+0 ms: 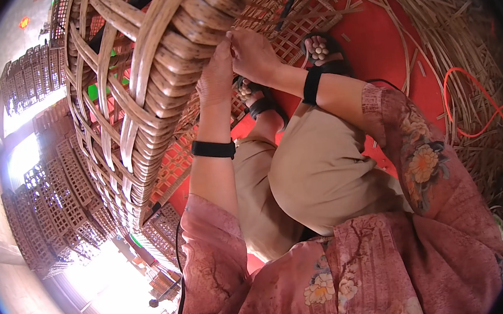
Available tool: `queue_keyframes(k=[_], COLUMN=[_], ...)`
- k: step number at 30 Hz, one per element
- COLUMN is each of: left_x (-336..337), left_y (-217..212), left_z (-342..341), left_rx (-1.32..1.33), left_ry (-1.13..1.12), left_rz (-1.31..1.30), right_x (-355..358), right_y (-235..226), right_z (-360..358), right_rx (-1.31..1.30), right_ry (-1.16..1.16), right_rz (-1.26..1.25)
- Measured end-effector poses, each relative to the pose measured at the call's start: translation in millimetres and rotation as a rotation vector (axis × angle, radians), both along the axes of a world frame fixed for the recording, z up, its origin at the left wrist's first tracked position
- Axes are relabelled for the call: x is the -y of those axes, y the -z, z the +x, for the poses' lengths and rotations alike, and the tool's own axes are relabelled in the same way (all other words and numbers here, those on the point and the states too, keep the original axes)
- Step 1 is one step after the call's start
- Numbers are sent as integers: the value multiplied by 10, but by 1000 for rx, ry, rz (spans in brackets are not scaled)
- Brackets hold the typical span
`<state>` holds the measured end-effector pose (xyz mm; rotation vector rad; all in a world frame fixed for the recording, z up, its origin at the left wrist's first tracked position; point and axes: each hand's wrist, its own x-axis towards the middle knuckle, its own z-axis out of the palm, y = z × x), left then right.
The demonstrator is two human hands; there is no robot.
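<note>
Dozens of finished woven pieces (55, 194) stand stacked at far left, backlit by bright window glare, detail washed out. Right of them, one big rattan basket (136, 89) fills the upper middle – open lattice sides, thick coiled rim (191, 35) facing the camera, tilted toward the person.

Left hand (216, 75) rests against the rim's right edge, fingers bunched narrow, tips pinched at the weave. Right hand (254, 54) sits just beside it, touching it at the fingertips, fingers curled in tight on the same spot. Cannot tell whether a strand is actually gripped – too small, hidden between the fingertips. Black band (213, 150) on the left wrist, second black band (312, 84) on the right.

Below the hands: khaki-trousered knees (319, 168), pink floral sleeves. Two sandalled feet (320, 50) rest on a flat woven mat (274, 15), partly hidden behind the hands and forearm.

Red floor (380, 42) shows further right. Loose cane strips (444, 23) are heaped across the upper right – an orange cord (470, 99) loops through them. The basket blocks everything behind it at upper left.
</note>
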<state>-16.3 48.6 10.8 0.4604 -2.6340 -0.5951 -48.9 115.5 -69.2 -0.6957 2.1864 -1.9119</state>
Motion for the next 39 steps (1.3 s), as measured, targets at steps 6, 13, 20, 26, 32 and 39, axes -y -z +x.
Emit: queue_keyframes(k=[6, 13, 20, 26, 32, 39], left_x=[111, 275, 371, 340, 371, 555], left_y=[-18, -74, 160, 146, 71, 212], left_z=[39, 35, 33, -5, 35, 39], left_rx=[57, 238, 189, 259, 152, 196], left_ry=[18, 177, 240, 174, 150, 140], left_rz=[-41, 96, 492, 399, 667, 334], right_x=[36, -244, -469, -888, -2149, -3408], right_y=[123, -28, -157, -204, -190, -151], right_z=[109, 99, 65, -50, -450, -205], right_rx=[-229, 29, -96, -100, -38, -162], right_ry=[211, 23, -126, -130, -110, 794], right_rz=[-8, 287, 308, 326, 368, 716])
